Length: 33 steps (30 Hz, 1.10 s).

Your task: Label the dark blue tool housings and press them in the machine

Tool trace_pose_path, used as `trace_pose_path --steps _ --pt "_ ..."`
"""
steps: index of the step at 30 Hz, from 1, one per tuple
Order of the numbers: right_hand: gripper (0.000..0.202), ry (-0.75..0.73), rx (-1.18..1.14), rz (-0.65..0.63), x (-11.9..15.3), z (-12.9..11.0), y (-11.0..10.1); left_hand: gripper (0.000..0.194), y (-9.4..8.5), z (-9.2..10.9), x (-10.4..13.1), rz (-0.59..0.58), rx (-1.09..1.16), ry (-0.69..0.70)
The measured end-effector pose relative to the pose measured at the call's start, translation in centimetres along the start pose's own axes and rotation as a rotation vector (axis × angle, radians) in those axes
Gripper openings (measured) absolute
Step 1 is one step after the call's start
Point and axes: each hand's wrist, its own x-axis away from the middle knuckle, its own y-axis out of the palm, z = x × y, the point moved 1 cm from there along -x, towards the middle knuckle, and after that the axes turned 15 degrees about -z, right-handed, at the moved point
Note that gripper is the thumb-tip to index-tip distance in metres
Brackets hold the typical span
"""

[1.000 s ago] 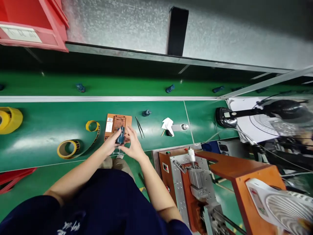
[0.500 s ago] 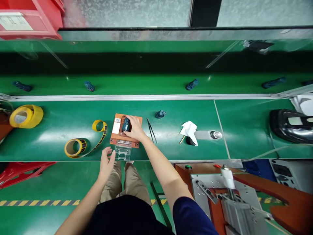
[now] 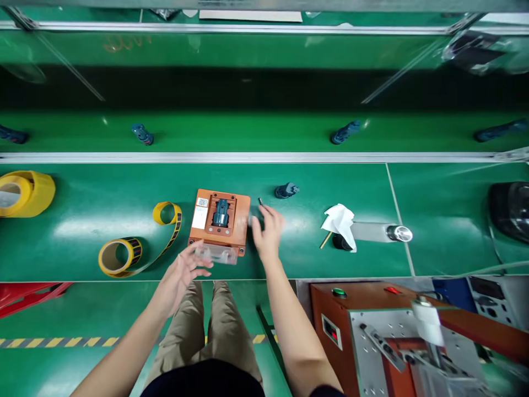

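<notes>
An orange fixture block (image 3: 242, 220) lies on the green bench, with a dark blue plastic part (image 3: 221, 214) seated in its recess. Its clear hinged flap (image 3: 221, 254) is at the near edge. My left hand (image 3: 185, 267) touches the flap with fingers spread. To the right of the block, my right hand (image 3: 268, 229) is over the tweezers (image 3: 260, 202), mostly covering them; it is blurred, and whether its fingers hold them cannot be told. Another dark blue part (image 3: 286, 191) stands just beyond that hand.
Yellow label rolls (image 3: 119, 257) and a larger yellow tape roll (image 3: 31, 193) are on the left. A white wipe (image 3: 339, 223) covers a black item, beside a metal-capped object (image 3: 399, 233). A machine (image 3: 343, 309) stands at the lower right.
My right hand has left the dark blue part in the block and moved right to the tweezers. My left hand has come up to the flap, which now stands raised. The view has shifted.
</notes>
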Motion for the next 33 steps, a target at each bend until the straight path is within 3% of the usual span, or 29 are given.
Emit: trace_pose_path --steps 2,6,10,13,15,17,20,23,25,30,33 --pt "0.046 0.187 0.081 0.128 2.4 2.0 -0.3 0.064 0.4 1.0 -2.3 -0.048 0.040 -0.004" --pt "0.057 0.334 0.205 0.118 5.5 4.1 0.9 0.058 0.4 1.7 -7.1 0.013 0.027 -0.098" --pt "0.050 0.410 0.203 0.126 6.1 4.2 2.3 0.052 -0.6 1.6 -8.4 0.008 -0.113 -0.135" --pt "0.045 0.427 0.194 0.158 5.9 4.4 2.8 0.045 -3.4 1.6 -5.1 0.073 -0.566 0.037" --pt "0.040 0.427 0.177 0.172 5.8 4.6 2.9 0.030 -6.5 1.7 -1.1 0.238 -1.030 0.190" --pt "0.035 0.432 0.157 0.178 5.9 4.9 3.0 0.027 -10.3 1.8 3.5 0.449 -1.435 0.293" --pt "0.029 0.439 0.151 0.185 5.9 5.1 3.0 0.047 -15.7 1.9 8.8 0.551 -1.838 0.238" --pt "0.025 0.430 0.146 0.225 6.1 5.2 3.0 0.027 -18.9 1.8 10.1 0.497 -1.999 0.190" --pt "0.026 0.424 0.121 0.274 6.2 5.2 3.0 0.012 -19.5 1.9 9.1 0.472 -2.001 0.244" --pt "0.032 0.427 0.064 0.340 6.5 4.9 2.7 0.024 -17.8 3.3 2.8 0.600 -2.047 0.383" --pt "0.037 0.440 0.048 0.357 6.5 4.9 2.6 0.026 -15.9 4.1 -2.4 0.483 -2.014 0.531"
